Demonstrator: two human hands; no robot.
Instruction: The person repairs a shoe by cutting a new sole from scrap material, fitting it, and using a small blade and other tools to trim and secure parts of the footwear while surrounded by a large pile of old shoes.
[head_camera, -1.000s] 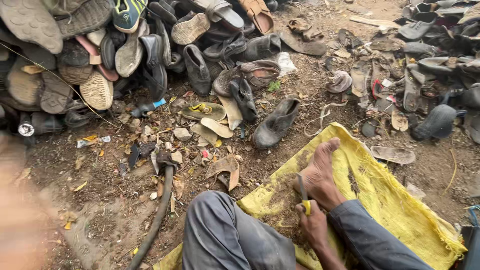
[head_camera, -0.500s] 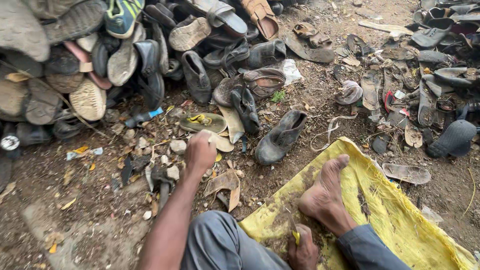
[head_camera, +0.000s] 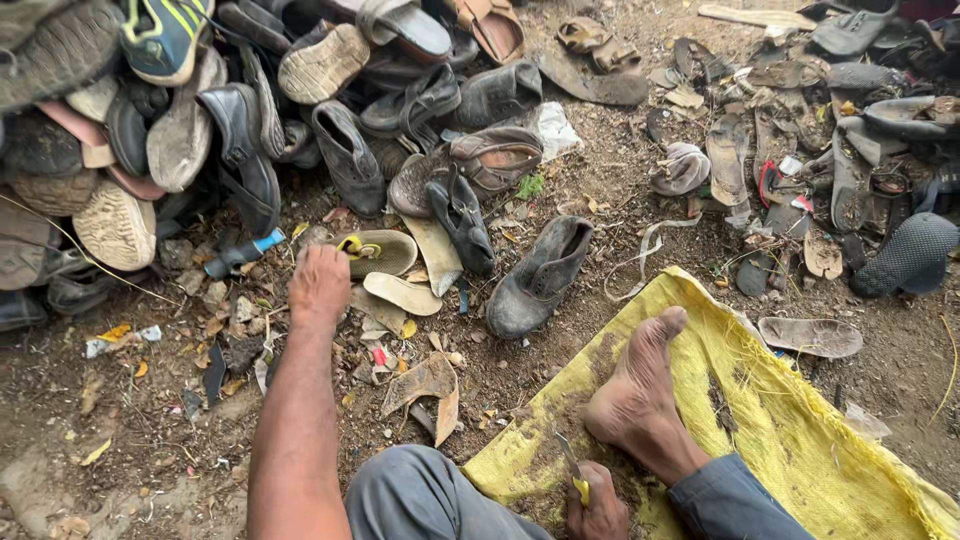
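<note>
The left hand (head_camera: 318, 285) was stretched out over the dirt ground (head_camera: 120, 450), knuckles up, fingers curled down at the near end of an olive-green sandal (head_camera: 378, 252) with a yellow strap; whether it had closed on the sandal or only touched it could not be told. The sandal lay at the foot of the big heap of worn shoes (head_camera: 250, 110) that filled the far left of the ground. Just beside it on the near side lay a pale loose insole (head_camera: 402, 293), and a black tube with a blue end (head_camera: 240, 254) lay on the left of the hand. Scraps of leather, dry leaves and stones crowded the ground around the wrist.

The right hand (head_camera: 598, 508) was clenched around a small knife with a yellow handle (head_camera: 574, 472), blade pointing up, low at the near edge of the yellow sack (head_camera: 800, 440) spread on the ground. A bare foot (head_camera: 640, 395) rested on the sack just beyond that hand. A dusty black shoe (head_camera: 540, 275) lay on its side between the sandal and the sack's far corner. More flattened soles and sandals (head_camera: 800, 170) were scattered across the far right of the ground.
</note>
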